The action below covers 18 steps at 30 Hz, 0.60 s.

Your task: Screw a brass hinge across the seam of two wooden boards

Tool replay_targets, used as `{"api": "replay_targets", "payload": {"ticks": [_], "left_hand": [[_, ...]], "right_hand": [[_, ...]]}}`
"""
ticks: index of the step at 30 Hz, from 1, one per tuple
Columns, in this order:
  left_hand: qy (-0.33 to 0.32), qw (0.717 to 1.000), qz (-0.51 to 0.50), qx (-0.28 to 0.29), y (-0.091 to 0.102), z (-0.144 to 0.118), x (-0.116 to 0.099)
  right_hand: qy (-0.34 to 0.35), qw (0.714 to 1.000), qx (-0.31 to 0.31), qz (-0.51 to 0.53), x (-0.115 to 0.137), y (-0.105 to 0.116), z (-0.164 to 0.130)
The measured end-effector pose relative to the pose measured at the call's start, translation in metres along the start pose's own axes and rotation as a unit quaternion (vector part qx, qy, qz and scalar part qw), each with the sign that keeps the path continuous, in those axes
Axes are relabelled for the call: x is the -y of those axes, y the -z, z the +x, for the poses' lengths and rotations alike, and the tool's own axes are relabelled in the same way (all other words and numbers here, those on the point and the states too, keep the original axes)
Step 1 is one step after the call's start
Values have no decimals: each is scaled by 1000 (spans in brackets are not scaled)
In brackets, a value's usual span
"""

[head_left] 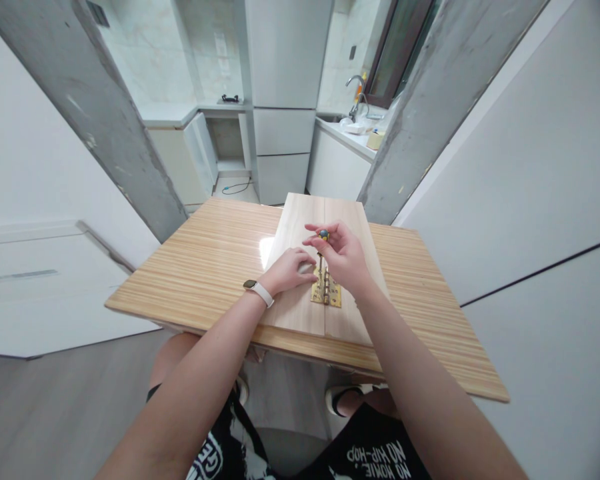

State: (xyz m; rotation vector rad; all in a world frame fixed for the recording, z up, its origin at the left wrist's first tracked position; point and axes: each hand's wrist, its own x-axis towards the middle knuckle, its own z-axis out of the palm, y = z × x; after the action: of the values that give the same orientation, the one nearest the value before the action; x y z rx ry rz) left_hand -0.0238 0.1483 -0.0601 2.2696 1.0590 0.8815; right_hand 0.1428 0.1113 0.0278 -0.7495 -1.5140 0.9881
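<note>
A brass hinge [326,287] lies open across the seam between two pale wooden boards [291,313]. My right hand [344,253] is closed around the dark blue and yellow handle of a screwdriver [324,235]. The screwdriver is held upright, its shaft pointing down at the upper part of the hinge's left leaf. My left hand [293,268] rests on the left board, thumb and index finger apart, with the fingertips at the hinge's left edge beside the shaft. Whether a screw sits under the screwdriver tip is too small to tell.
The boards lie on a wood-grained table [220,247] with angled edges. Beyond it stand a white fridge [285,60], an open cabinet [225,139] and a counter with a faucet [356,93]. A cable [237,188] lies on the floor. White panels flank both sides.
</note>
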Motion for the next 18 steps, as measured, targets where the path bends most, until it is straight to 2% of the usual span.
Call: {"api": "replay_targets", "payload": {"ticks": [2,7,10,18], "left_hand": [[2,1000,9,3,1,0,-2],[-1,1000,15,0,3,-1,-6],[1,1000,13,3,3,-1,-7],[8,1000,13,2,3,-2,-5]], "right_hand": [[-19,998,51,25,1,7,7],[-47,989,98,98,1,15,17],[-69,983,131,108,3,15,16],[-15,988,135,-77,21,29,19]]}}
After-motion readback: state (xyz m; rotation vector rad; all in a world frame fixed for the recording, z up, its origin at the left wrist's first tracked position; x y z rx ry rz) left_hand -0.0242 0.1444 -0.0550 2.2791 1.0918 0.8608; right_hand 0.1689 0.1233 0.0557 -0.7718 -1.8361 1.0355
